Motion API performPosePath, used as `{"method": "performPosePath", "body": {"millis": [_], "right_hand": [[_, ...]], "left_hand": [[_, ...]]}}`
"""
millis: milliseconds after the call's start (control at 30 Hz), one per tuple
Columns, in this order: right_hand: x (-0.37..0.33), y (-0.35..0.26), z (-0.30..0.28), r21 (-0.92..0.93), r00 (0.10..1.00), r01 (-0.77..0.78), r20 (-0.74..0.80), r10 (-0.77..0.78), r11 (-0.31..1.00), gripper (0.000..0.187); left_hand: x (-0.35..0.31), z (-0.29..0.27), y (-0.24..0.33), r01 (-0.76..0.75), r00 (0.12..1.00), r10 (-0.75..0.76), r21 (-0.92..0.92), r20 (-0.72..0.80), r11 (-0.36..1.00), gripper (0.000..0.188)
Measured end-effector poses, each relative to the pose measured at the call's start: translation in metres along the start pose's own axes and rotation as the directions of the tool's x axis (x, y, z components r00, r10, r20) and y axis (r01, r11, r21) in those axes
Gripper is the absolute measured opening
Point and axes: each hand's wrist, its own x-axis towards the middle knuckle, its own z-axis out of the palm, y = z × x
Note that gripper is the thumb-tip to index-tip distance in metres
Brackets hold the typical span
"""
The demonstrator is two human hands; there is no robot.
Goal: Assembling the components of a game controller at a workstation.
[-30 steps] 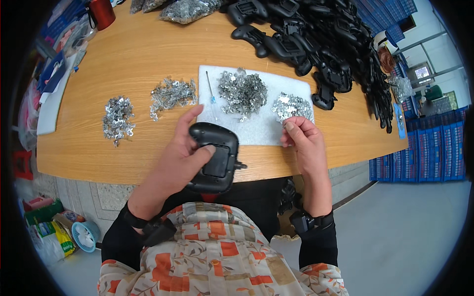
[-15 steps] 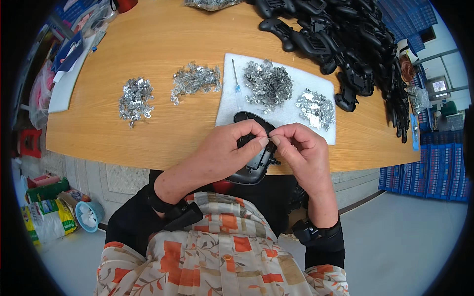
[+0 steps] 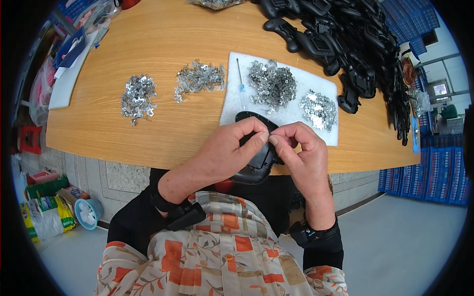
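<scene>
A black plastic shell (image 3: 253, 165) rests at the near edge of the wooden table (image 3: 163, 44), half over the edge. My left hand (image 3: 228, 148) lies over it and grips it. My right hand (image 3: 301, 150) meets the left at the fingertips above the shell, thumb and finger pinched together on something too small to make out. Just beyond the hands lies a white foam pad (image 3: 232, 106) with two heaps of small shiny metal parts (image 3: 271, 84) (image 3: 319, 109) and a thin blue-tipped tool (image 3: 240, 76).
Two more heaps of metal parts (image 3: 137, 96) (image 3: 198, 79) lie on the bare wood to the left. A large pile of black plastic shells (image 3: 355, 44) fills the far right. White sheets (image 3: 66, 84) sit at the left edge. Bags and a small bucket (image 3: 89, 213) stand on the floor.
My right hand came off the foam pad to the shell and met my left hand's fingertips. The left hand shifted from the shell's top to its right side.
</scene>
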Motion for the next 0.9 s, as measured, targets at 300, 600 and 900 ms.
{"method": "performPosePath", "body": {"millis": [300, 600, 900], "right_hand": [[0.004, 0.023, -0.035, 0.572, 0.986, -0.157, 0.134, 0.098, 0.805, 0.007], [-0.011, 0.020, -0.015, 0.891, 0.982, -0.098, 0.160, -0.103, 0.443, 0.022], [-0.012, -0.014, -0.017, 0.746, 0.975, 0.037, 0.119, -0.188, 0.665, 0.010]], "left_hand": [[0.000, -0.005, 0.002, 0.058, 0.998, -0.050, -0.319, 0.031, 0.946, 0.016], [0.003, 0.016, 0.003, 0.041, 0.996, 0.009, -0.558, 0.087, 0.829, 0.062], [-0.004, 0.014, 0.019, 0.122, 0.991, -0.065, -0.603, 0.115, 0.788, 0.058]]}}
